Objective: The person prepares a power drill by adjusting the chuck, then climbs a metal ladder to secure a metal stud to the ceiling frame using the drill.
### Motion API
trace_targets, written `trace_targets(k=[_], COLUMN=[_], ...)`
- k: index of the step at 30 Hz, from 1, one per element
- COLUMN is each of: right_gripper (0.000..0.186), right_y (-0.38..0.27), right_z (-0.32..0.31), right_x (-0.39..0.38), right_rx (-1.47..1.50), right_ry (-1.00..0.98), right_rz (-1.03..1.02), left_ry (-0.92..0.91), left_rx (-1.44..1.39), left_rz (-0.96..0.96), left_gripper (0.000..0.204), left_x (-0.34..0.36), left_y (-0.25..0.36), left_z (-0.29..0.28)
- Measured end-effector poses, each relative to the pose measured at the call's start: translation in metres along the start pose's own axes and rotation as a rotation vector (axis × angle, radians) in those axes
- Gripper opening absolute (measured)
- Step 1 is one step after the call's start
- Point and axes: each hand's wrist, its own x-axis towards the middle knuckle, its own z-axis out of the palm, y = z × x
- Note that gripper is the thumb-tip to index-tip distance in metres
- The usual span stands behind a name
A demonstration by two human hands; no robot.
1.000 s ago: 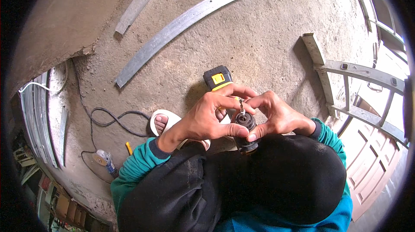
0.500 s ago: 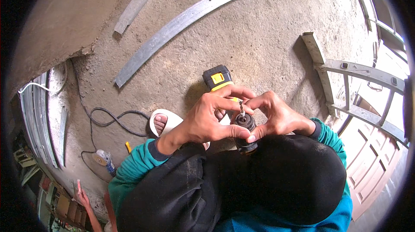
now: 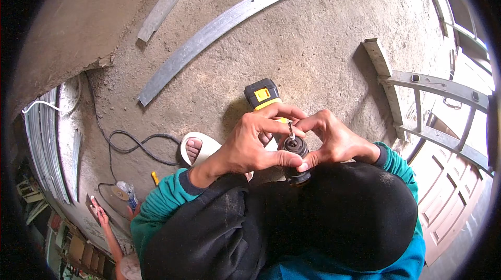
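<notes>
A cordless drill stands between my knees with its black chuck (image 3: pixel 296 147) facing up and its black and yellow battery (image 3: pixel 262 93) toward the far side. From the chuck's mouth rises a short drill bit (image 3: pixel 291 129). My left hand (image 3: pixel 255 141) curls round the left side, its thumb pressed on the chuck and its forefinger close to the bit. Around the right side bends my right hand (image 3: pixel 334 139), its thumb tip meeting the left thumb at the chuck's near edge. Most of the drill's body and grip is hidden behind my hands.
Two long metal channels (image 3: pixel 235 19) lie on the concrete floor ahead. An aluminium ladder (image 3: pixel 438 84) is at right, beside a panelled door (image 3: pixel 451 201). At left are a black cord (image 3: pixel 125 147), an angle grinder (image 3: pixel 125 191) and another person's hand (image 3: pixel 99 211).
My hands and the drill stay almost still. At lower left the other person's hand has turned and shifted upward, and fingers now show beside the angle grinder.
</notes>
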Motion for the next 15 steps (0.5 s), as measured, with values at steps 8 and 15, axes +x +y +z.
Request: trace_targets(k=[8,15], right_gripper=[0.049,0.049], right_y=[0.0015,0.0005], right_z=[0.0012,-0.0012], right_x=[0.0013,-0.0009], right_rx=[0.009,0.019], right_ry=[0.001,0.001], right_rz=[0.002,0.004], left_ry=[-0.007,-0.005], left_rx=[-0.002,-0.025], left_rz=[-0.002,0.0], left_gripper=[0.04,0.041], left_x=[0.0005,0.003], left_y=[0.0025,0.0008], left_z=[-0.0024,0.0004])
